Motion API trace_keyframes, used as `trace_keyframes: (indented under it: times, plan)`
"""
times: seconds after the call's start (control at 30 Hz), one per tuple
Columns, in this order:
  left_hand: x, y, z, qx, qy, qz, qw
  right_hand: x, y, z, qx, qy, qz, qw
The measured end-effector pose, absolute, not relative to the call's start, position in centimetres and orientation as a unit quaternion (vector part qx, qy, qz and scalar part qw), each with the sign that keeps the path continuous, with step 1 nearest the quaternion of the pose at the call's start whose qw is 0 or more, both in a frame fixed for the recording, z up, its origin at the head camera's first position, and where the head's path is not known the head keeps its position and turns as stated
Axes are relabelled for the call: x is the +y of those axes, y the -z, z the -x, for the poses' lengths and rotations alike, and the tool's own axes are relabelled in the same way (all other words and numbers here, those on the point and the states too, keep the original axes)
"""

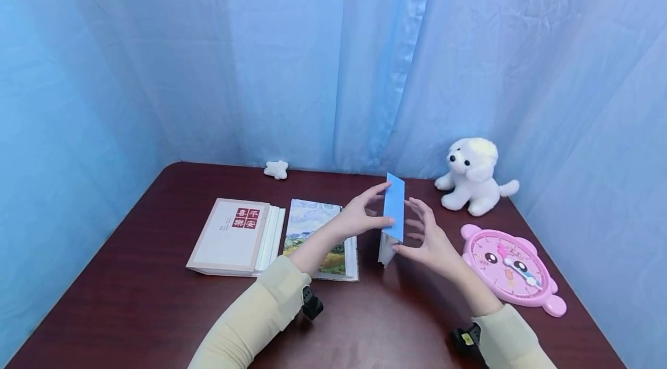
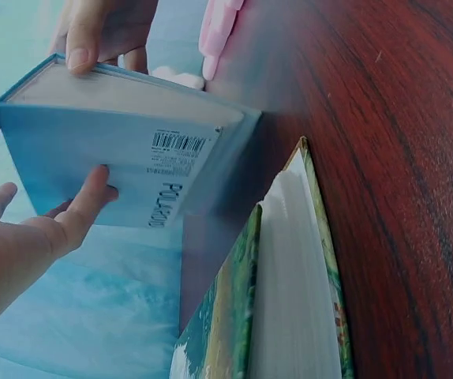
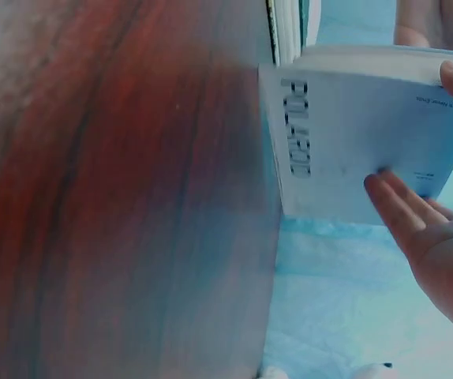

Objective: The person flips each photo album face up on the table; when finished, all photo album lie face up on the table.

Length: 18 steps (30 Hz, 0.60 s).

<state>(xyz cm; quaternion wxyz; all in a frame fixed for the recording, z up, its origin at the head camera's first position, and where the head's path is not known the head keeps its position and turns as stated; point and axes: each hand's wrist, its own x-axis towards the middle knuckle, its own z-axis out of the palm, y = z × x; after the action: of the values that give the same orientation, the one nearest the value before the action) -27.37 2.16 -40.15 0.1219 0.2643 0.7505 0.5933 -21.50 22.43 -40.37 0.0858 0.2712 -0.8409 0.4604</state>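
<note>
A blue photo album (image 1: pixel 394 207) marked POLAROID is upright between my hands, its narrow spine facing up. My left hand (image 1: pixel 358 217) grips it from the left, with the index finger toward the far end and the thumb toward the near end of the spine. On the other side, my right hand (image 1: pixel 433 244) holds it with the thumb at the near page edge and fingers against the cover. A barcode shows on the blue cover (image 2: pixel 76 158) in the left wrist view. Whether its lower edge touches the table cannot be told.
Left of the hands lie a landscape-covered book (image 1: pixel 310 215), partly behind my left forearm, and a white album (image 1: pixel 224 241) with red characters. A small white plush (image 1: pixel 276 170) lies at the back. To the right are a white toy dog (image 1: pixel 471 175) and a pink clock (image 1: pixel 510 267).
</note>
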Motion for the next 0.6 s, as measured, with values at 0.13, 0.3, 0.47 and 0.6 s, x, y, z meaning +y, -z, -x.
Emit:
trace_keyframes:
  times: [0.13, 0.3, 0.47, 0.6]
  plan:
    - [1.9, 39.9, 27.1, 0.748, -0.595, -0.271, 0.113, 22.2, 40.1, 21.5, -0.844, -0.442, -0.283, 0.108]
    - [1.9, 40.5, 27.5, 0.726, -0.624, -0.267, 0.113, 22.2, 39.9, 21.5, -0.862, -0.384, -0.299, 0.142]
    - [1.9, 40.7, 27.4, 0.709, -0.645, -0.262, 0.117, 23.3, 41.6, 22.9, -0.872, -0.334, -0.321, 0.157]
    - [1.7, 40.7, 27.3, 0.709, -0.650, -0.250, 0.112, 24.5, 42.5, 23.7, -0.886, -0.319, -0.312, 0.127]
